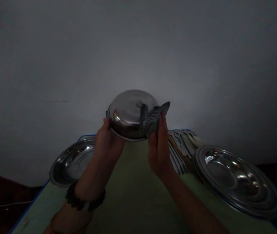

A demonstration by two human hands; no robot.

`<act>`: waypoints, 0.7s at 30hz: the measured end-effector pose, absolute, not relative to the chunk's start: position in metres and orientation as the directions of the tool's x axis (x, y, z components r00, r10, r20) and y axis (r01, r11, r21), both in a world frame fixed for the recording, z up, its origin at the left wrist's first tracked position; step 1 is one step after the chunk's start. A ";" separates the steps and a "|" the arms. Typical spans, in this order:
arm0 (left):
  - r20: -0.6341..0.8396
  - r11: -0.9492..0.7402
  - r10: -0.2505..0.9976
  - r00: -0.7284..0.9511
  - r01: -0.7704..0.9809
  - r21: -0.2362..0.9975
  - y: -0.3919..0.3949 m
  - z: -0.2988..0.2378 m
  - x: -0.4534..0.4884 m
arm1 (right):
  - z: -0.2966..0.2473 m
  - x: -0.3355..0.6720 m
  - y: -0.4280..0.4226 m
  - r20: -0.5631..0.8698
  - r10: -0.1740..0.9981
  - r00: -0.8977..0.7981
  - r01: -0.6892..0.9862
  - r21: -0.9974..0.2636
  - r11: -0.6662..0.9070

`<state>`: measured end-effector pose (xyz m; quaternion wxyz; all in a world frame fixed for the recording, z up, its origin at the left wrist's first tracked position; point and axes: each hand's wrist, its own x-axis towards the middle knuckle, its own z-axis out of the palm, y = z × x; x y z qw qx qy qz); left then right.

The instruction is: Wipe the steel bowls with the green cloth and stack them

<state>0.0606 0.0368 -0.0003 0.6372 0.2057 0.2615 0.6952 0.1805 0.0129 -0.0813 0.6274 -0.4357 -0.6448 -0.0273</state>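
The steel bowl point(128, 112) is held up in the air between the two hands, above the far end of the counter point(133, 191). It is tipped so that its rounded underside faces the camera. The left hand point(106, 143) is closed on the bowl's near-left rim, thumb up against the outside. The right hand point(159, 152) is folded around a dark ribbed cloth point(153, 118) and presses it onto the right part of the underside, with one corner of the cloth sticking out past the rim.

From this, the step in hand looks like wiping the outside of the bowl. Reaching the unwiped left part would call for a firm left grip while the cloth sweeps across, or for turning the bowl by its rim.

A beaded bracelet point(85, 198) sits on the left wrist. Below and outside the left hand a steel plate point(72, 162) lies on the counter. Just beyond the right hand lies a bunch of spoons point(179, 146), and further right a stack of steel plates point(236, 180).
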 end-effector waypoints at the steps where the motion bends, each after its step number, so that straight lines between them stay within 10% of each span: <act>1: -0.047 -0.051 0.993 -0.104 -0.772 0.634 0.038 -0.001 0.060 | -0.081 0.184 0.016 0.811 0.541 0.223 0.553 -0.562 0.615; 13: -0.172 0.212 0.977 0.124 -0.561 0.800 0.046 -0.007 0.044 | -0.028 0.240 0.008 0.512 0.798 0.318 0.280 -0.855 0.437; 21: -0.159 0.135 0.985 -0.067 -0.280 0.950 0.049 -0.008 0.037 | -0.037 0.247 0.016 0.348 0.932 0.097 -0.061 -0.933 0.355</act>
